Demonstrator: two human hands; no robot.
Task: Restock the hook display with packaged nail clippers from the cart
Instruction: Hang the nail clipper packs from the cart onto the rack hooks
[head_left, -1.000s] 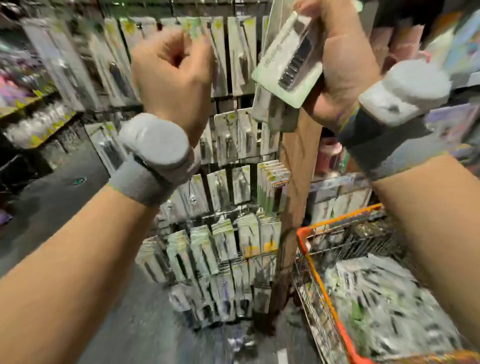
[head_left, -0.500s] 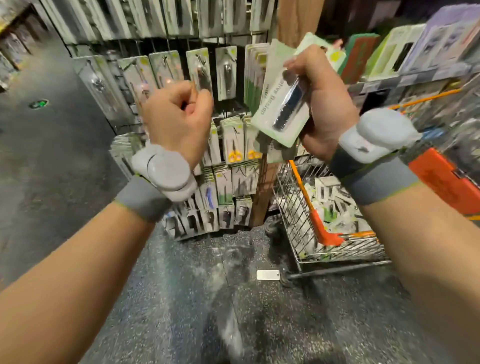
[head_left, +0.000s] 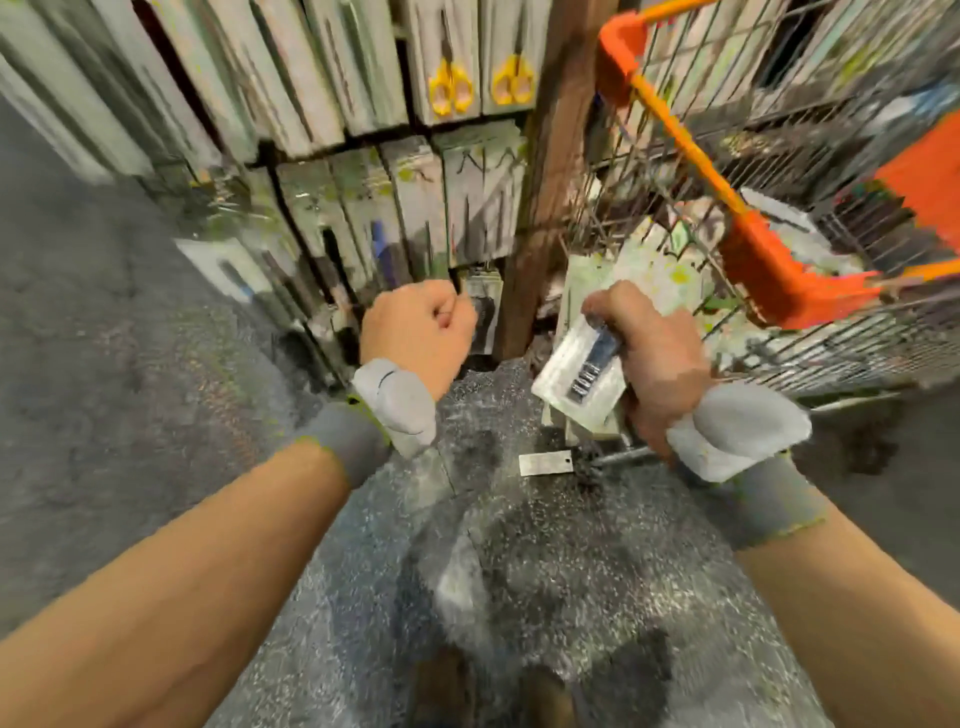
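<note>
Speckled grey shop floor (head_left: 519, 561) below; my right hand (head_left: 657, 358) grips white carded nail clippers (head_left: 582, 371), bottom display hooks (head_left: 483, 312) lying ahead-left, nearer my empty, fisted left hand (head_left: 415, 332).

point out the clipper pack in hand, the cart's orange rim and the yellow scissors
clipper pack (head_left: 579, 376): head view, clear front of the pack
cart's orange rim (head_left: 753, 254): head view, near corner
yellow scissors (head_left: 451, 88): head view, left pair's handles

You are standing in a shop, with rows of small packs hanging on a hook display (head_left: 363, 156) and an orange wire shopping cart (head_left: 753, 249) beside it.
</note>
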